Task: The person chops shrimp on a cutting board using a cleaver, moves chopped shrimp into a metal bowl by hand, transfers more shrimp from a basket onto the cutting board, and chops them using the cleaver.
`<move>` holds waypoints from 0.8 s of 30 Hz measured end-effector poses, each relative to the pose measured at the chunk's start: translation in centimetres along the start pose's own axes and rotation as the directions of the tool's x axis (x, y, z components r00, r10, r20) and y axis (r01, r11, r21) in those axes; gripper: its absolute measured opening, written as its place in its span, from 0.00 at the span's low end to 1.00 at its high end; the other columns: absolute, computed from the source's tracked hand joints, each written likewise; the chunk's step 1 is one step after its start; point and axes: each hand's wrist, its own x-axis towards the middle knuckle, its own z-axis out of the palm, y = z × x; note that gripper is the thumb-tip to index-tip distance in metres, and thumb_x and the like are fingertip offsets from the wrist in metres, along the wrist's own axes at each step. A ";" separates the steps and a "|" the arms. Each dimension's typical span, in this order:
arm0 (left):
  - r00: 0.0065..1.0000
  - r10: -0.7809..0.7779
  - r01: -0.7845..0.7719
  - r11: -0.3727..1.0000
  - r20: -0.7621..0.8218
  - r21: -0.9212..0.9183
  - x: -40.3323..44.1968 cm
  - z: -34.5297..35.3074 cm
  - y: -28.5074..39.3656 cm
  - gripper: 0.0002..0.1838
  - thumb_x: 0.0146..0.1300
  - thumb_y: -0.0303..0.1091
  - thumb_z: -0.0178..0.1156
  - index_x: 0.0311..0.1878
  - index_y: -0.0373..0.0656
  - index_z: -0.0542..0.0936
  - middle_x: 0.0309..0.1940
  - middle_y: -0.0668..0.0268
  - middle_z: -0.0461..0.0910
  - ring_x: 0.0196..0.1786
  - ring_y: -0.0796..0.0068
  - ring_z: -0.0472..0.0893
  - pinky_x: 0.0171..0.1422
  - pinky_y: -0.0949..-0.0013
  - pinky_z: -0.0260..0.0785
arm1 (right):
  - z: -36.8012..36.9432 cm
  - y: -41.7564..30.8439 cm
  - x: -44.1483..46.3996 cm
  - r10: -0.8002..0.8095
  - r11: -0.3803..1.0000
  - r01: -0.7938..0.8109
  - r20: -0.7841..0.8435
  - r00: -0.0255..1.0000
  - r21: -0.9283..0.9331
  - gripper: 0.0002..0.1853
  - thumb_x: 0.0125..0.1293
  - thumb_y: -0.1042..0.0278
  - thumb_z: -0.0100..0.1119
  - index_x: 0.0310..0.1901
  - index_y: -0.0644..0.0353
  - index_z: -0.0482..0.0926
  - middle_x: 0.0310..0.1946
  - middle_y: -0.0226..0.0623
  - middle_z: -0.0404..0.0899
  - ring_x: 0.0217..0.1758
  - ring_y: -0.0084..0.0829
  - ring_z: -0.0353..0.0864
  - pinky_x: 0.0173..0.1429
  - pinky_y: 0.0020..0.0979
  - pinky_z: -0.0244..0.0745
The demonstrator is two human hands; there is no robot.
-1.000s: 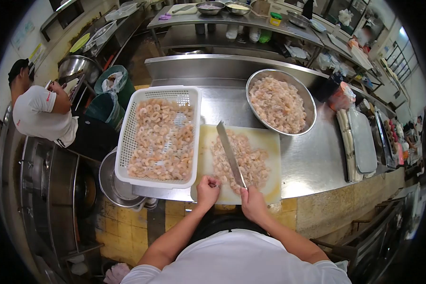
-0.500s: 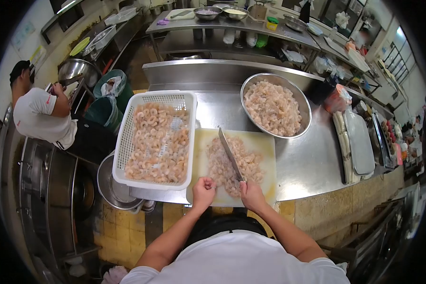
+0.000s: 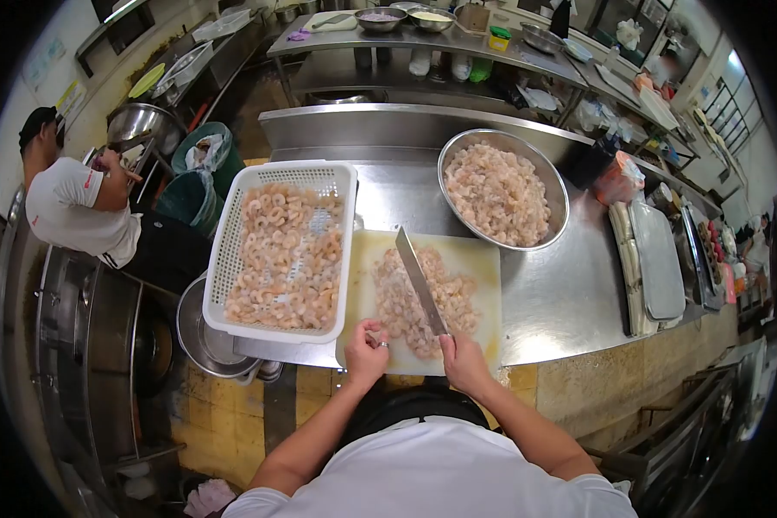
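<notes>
A long knife (image 3: pixel 421 281) is gripped by its handle in my right hand (image 3: pixel 466 363), its blade slanting up and left over chopped shrimp (image 3: pixel 453 298) on a white cutting board (image 3: pixel 492 268). My left hand (image 3: pixel 367 350) is curled at the board's lower left edge, a ring on one finger; what it holds, if anything, is hidden. To its left, a white perforated basket (image 3: pixel 349 233) contains curled peeled shrimp (image 3: pixel 276 250). Behind the board to the right stands a steel bowl (image 3: pixel 558 226) heaped with shrimp pieces (image 3: pixel 501 194).
The steel table (image 3: pixel 561 302) has a raised back edge. Trays (image 3: pixel 656 268) and a dark bottle (image 3: pixel 597 160) are at the right. A metal pot (image 3: pixel 207 337) sits below the basket. At the left, a person (image 3: pixel 78 194) stands near green bins (image 3: pixel 186 203).
My left hand has shifted slightly left, away from the shrimp pile. The knife stays in my right hand over the pile. The person at the left has moved a hand.
</notes>
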 end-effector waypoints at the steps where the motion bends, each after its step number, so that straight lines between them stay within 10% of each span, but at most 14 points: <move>1: 1.000 -0.007 0.007 1.000 0.003 0.014 0.2 -0.4 0.2 0.17 0.64 0.26 0.72 0.55 0.39 0.80 0.41 0.62 0.87 0.27 0.69 0.80 0.35 0.61 0.75 | -0.5 -1.2 -0.5 -0.004 1.000 0.004 -0.008 1.000 0.025 0.22 0.83 0.56 0.55 0.43 0.73 0.79 0.34 0.72 0.82 0.40 0.73 0.83 0.44 0.62 0.76; 9: 0.995 0.094 -0.097 0.947 0.024 0.307 -0.6 -2.4 -0.7 0.23 0.63 0.35 0.74 0.59 0.40 0.80 0.54 0.51 0.81 0.56 0.50 0.82 0.62 0.52 0.75 | 6.0 0.9 1.3 -0.053 0.999 0.053 0.006 0.999 -0.001 0.23 0.84 0.55 0.54 0.40 0.71 0.80 0.32 0.66 0.83 0.38 0.68 0.84 0.43 0.59 0.76; 15: 0.837 0.427 -0.528 0.796 0.343 0.296 -2.2 -0.6 1.9 0.45 0.55 0.54 0.81 0.70 0.39 0.75 0.74 0.45 0.70 0.77 0.41 0.69 0.80 0.37 0.59 | -0.1 -0.1 0.4 0.042 0.988 -0.032 -0.062 0.997 0.151 0.21 0.83 0.56 0.56 0.42 0.70 0.80 0.30 0.63 0.82 0.35 0.65 0.84 0.40 0.55 0.75; 18: 0.826 0.300 -0.512 0.751 0.477 0.416 -1.4 2.0 4.4 0.54 0.59 0.63 0.76 0.79 0.39 0.67 0.85 0.44 0.55 0.88 0.41 0.50 0.88 0.29 0.35 | -3.2 -0.5 -0.3 0.119 0.971 -0.094 -0.103 0.988 0.219 0.21 0.84 0.57 0.54 0.39 0.69 0.79 0.24 0.58 0.79 0.28 0.53 0.82 0.36 0.48 0.74; 24: 0.861 0.346 -0.498 0.725 0.373 0.475 4.1 5.0 3.3 0.56 0.60 0.66 0.73 0.80 0.36 0.65 0.86 0.44 0.52 0.90 0.42 0.46 0.89 0.29 0.31 | -4.8 2.1 -2.0 0.221 0.933 -0.167 -0.143 0.965 0.318 0.22 0.85 0.57 0.54 0.36 0.70 0.78 0.23 0.54 0.79 0.26 0.46 0.81 0.34 0.46 0.73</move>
